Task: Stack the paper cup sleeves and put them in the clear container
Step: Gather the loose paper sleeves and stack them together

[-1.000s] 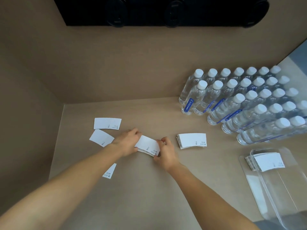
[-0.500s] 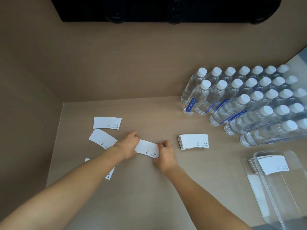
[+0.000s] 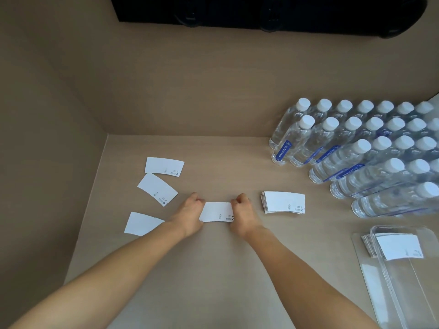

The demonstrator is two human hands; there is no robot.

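Observation:
Flat white paper cup sleeves lie on a tan table. My left hand (image 3: 190, 213) and my right hand (image 3: 243, 213) pinch the two ends of a small stack of sleeves (image 3: 217, 212) at the table's middle. To its right sits a neat thicker stack (image 3: 283, 202). Three loose sleeves lie to the left: one far (image 3: 164, 166), one tilted (image 3: 157, 189), one partly under my left forearm (image 3: 142, 223). The clear container (image 3: 403, 281) stands at the lower right with a stack of sleeves (image 3: 396, 246) inside.
Several rows of clear water bottles with white caps (image 3: 356, 148) crowd the right back of the table. Cardboard walls (image 3: 166, 86) close the back and left. A black object (image 3: 261, 10) hangs above the back wall.
The small stack between my hands has turned from tilted to level and squared up; both hands shifted to its ends. The camera view moved slightly, showing more of the near left sleeve.

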